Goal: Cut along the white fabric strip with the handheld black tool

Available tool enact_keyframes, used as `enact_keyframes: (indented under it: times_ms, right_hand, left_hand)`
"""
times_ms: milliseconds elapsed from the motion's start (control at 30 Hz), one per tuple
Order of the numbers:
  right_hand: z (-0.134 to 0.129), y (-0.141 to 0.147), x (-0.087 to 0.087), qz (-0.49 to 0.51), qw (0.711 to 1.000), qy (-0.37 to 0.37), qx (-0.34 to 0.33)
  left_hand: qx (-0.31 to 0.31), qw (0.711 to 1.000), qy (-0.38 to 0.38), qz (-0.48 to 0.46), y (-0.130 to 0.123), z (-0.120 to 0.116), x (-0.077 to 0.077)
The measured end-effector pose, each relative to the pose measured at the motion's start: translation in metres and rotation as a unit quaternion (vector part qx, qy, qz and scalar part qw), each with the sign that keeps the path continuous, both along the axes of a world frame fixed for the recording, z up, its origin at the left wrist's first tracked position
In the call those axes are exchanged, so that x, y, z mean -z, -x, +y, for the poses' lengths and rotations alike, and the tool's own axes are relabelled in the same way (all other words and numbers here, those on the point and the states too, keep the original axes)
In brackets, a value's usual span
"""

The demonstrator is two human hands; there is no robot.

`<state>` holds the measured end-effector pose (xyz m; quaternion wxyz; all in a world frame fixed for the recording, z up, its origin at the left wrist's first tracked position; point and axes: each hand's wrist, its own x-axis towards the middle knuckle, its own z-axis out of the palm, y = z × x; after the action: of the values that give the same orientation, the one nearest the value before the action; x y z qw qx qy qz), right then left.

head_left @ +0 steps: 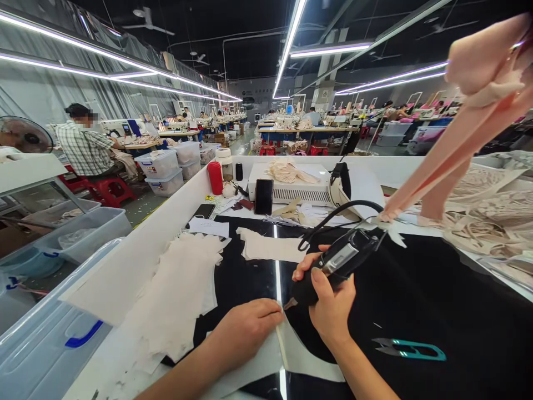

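Observation:
My right hand (pixel 332 303) is wrapped around a black corded hand tool (pixel 339 258) with a silver plate on its side. The tool's small flat metal tip (pixel 290 304) points down and left, close to the fingertips of my left hand (pixel 250 330). With its fingers pressed together, my left hand pinches the edge of a pale fabric piece (pixel 308 361) on the black tabletop (pixel 416 289). A narrow cream strip runs along that fabric below the fingertips. Whether the tip touches the cloth I cannot tell. Turquoise-handled thread snips (pixel 420 350) lie to the right.
Stacked cream fabric pieces (pixel 179 278) lie left, and another stack (pixel 270 245) lies ahead. A phone (pixel 264 196) leans against a white machine box (pixel 287 183). Pink fabric strips (pixel 453 133) hang at right by the tool's cable (pixel 333 210). A seated person (pixel 85 141) works at far left.

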<state>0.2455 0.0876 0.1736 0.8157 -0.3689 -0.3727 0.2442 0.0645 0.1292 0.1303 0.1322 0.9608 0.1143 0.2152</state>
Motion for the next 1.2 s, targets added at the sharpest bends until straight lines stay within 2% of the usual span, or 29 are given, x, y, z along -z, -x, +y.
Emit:
enact_keyframes:
  times_ms: [400,600,900,1100,1200]
  right_hand:
    - [-0.003,0.004,-0.003,-0.01,1.0,0.015,0.013]
    - [-0.013,0.002,-0.006,-0.001,1.0,-0.01,0.012]
    - [-0.015,0.005,0.0,-0.011,1.0,0.005,0.016]
    - [-0.021,0.001,-0.007,0.0,1.0,-0.001,0.019]
    - [-0.027,-0.003,-0.009,0.002,1.0,-0.007,0.015]
  left_hand:
    - [-0.004,1.0,0.022,0.001,0.001,-0.001,-0.001]
    - [-0.012,0.999,0.045,0.026,0.002,-0.002,-0.003]
    - [-0.022,0.998,0.042,0.032,0.001,-0.003,-0.009]
    - [0.004,1.0,-0.019,0.014,0.003,0.001,-0.007]
    - [0.018,0.999,-0.045,-0.004,0.001,-0.001,-0.013]
